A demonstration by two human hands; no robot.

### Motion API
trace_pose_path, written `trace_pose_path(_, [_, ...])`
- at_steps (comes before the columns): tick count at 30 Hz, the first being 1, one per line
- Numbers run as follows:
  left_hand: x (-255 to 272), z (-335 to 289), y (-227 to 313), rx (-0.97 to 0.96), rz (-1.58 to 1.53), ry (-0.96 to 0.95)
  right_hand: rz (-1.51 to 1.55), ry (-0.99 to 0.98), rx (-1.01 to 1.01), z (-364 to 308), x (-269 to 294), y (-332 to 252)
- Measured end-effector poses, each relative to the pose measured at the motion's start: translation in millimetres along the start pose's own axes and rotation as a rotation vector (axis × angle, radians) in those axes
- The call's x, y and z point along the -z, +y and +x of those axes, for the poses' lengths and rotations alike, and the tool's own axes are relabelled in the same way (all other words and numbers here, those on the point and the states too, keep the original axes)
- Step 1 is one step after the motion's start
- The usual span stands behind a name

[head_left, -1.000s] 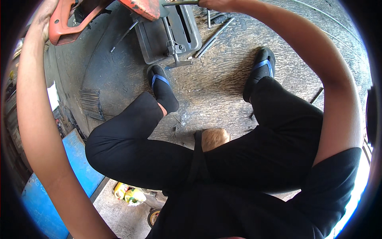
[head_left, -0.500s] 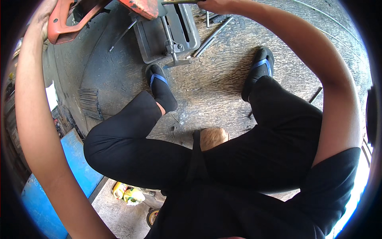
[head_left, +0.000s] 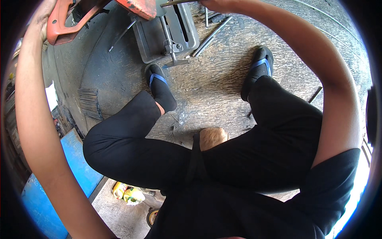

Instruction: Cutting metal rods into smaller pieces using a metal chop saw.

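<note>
At the top left, my left hand (head_left: 43, 16) is closed on the orange handle (head_left: 58, 24) of a cut-off saw; the upper frame edge crops part of the hand. The saw's orange guard (head_left: 140, 8) is to the right of the handle, over a grey metal base (head_left: 149, 46) with a clamp screw (head_left: 167, 34). My right hand (head_left: 218, 4), cropped at the top edge, grips the end of a thin metal bar (head_left: 177, 2). That bar runs left toward the saw, and its far end is hidden behind the guard.
Loose metal rods (head_left: 213, 36) lie right of the base. A bundle of thin rods (head_left: 90, 103) rests on the worn floor at left, near a blue panel (head_left: 81, 159). My sandalled feet flank a wood block (head_left: 213, 138). Yellow packets (head_left: 133, 196) lie below.
The saw handle and guard have shifted very slightly left in the picture. The bar and my right hand are nearly in the same place, both hands keeping their grip.
</note>
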State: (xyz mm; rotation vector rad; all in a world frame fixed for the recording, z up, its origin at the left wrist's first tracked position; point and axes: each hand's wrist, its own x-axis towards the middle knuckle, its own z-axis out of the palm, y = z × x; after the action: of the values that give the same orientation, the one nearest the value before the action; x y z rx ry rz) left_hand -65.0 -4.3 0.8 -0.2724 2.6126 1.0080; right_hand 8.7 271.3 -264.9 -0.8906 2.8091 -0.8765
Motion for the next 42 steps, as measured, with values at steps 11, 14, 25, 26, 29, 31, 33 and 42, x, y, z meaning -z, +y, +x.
trace_pose_path(11, [-1,-5,2,0.000,0.014,-0.027,-0.074,-0.014,-0.067,8,17,-8])
trace_pose_path(14, [-1,-6,3,0.008,0.003,-0.040,-0.093,-0.021,-0.078,7,19,-9])
trace_pose_path(25, [-3,-4,4,0.009,0.002,0.005,-0.094,0.046,-0.021,5,20,-11])
trace_pose_path(26, [-3,-4,4,0.009,0.003,0.013,-0.107,0.040,-0.013,5,20,-11])
trace_pose_path(29, [-5,-5,5,0.009,0.007,0.039,-0.089,0.056,-0.008,3,19,-11])
trace_pose_path(31, [-7,-8,6,0.008,0.010,0.056,-0.059,0.076,-0.011,1,19,-11])
trace_pose_path(33, [-10,-10,6,0.009,0.012,0.073,-0.035,0.128,0.035,0,18,-11])
trace_pose_path(42, [-3,-4,2,0.003,0.007,0.039,-0.081,0.172,0.010,-2,16,-14])
